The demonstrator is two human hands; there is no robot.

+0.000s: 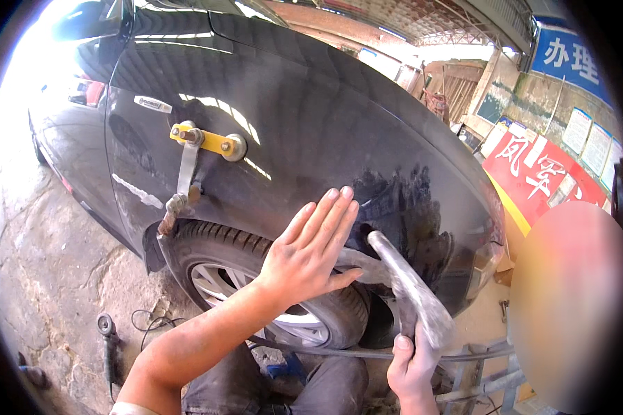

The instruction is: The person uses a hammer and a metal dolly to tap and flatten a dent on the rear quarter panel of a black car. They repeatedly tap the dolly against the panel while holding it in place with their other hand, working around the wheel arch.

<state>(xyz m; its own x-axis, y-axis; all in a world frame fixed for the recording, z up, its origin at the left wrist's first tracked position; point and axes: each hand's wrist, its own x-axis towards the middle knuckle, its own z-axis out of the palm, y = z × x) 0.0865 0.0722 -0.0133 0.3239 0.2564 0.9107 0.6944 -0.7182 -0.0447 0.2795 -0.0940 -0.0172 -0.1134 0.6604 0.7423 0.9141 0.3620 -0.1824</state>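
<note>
My left hand lies against the dark car fender, above the wheel, with its fingers stretched out straight. It appears to rest flat on the panel and holds nothing. In my right hand is the lower end of a worn grey forked metal tool. One arm of that tool reaches up to the fender, its tip beside a scuffed, smeared patch. Another arm runs left toward the wheel arch, partly hidden by my left hand. Fingers of my right hand wrap round the handle.
A yellow bar clamp with a grey strap is fixed to the fender, reaching the arch edge. Below sits the tyre. A black power tool with a cord lies on the concrete. Metal framing and a red sign stand right.
</note>
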